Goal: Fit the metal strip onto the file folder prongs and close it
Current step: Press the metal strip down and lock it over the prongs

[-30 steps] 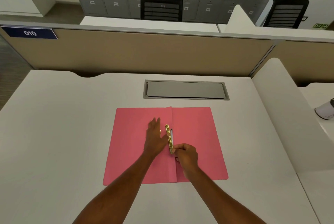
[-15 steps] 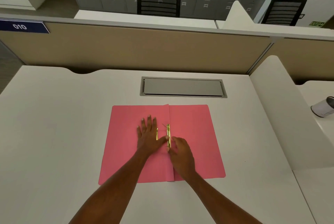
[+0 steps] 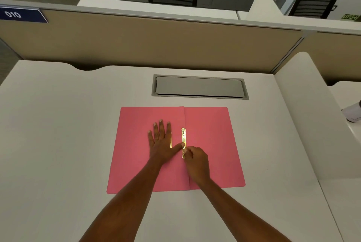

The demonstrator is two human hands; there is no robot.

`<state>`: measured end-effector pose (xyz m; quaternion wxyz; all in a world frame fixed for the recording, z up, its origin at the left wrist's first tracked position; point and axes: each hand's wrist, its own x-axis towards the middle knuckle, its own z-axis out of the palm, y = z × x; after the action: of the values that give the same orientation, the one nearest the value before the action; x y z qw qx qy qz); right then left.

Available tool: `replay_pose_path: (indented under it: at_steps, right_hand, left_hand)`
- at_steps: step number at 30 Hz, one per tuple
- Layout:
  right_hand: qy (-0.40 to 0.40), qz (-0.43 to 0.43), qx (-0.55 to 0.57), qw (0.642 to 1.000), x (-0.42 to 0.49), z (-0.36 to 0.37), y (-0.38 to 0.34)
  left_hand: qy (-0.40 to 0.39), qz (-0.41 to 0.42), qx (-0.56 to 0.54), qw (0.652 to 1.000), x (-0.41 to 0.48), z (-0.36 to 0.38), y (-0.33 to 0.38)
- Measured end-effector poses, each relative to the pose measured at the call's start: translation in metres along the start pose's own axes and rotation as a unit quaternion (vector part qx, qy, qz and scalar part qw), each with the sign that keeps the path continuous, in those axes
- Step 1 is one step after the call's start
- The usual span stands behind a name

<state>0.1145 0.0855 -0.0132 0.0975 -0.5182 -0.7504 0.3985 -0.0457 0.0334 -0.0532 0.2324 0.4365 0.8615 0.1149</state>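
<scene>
A pink file folder (image 3: pixel 211 140) lies open and flat on the white desk. A gold metal strip (image 3: pixel 183 137) runs along its centre fold. My right hand (image 3: pixel 196 161) has its fingers closed on the strip's near end. My left hand (image 3: pixel 161 140) lies flat, fingers spread, on the left flap, with its thumb touching the strip. A second thin gold piece (image 3: pixel 171 142) shows at the edge of my left hand, mostly hidden under it.
A grey cable hatch (image 3: pixel 199 87) is set into the desk (image 3: pixel 58 124) behind the folder. A beige partition stands at the back and a white divider (image 3: pixel 304 114) on the right. A white object (image 3: pixel 353 113) sits on the neighbouring desk.
My left hand has slid left and flattened on the left flap. The strip has settled flat along the fold. My right hand stays at its near end.
</scene>
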Motion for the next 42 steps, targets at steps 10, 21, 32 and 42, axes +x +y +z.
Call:
replay_pose_path:
  at_steps: [10,21,32,42]
  right_hand:
    - [-0.001,-0.009,-0.114,0.993,-0.023,0.006,-0.01]
    - [-0.008,-0.113,-0.324,0.939,-0.033,0.008,-0.023]
    - [0.004,-0.085,-0.322,0.943,-0.045,0.02,-0.021]
    - [0.001,-0.054,-0.318,0.946,-0.046,0.026,-0.022]
  left_hand:
    - [-0.005,-0.006,0.001,1.0,-0.001,-0.002,0.002]
    - [0.0,-0.001,-0.003,1.0,0.0,0.0,0.0]
    - [-0.005,0.001,-0.008,1.0,-0.001,-0.002,0.0]
    - [-0.012,-0.008,-0.003,1.0,-0.002,-0.003,0.002]
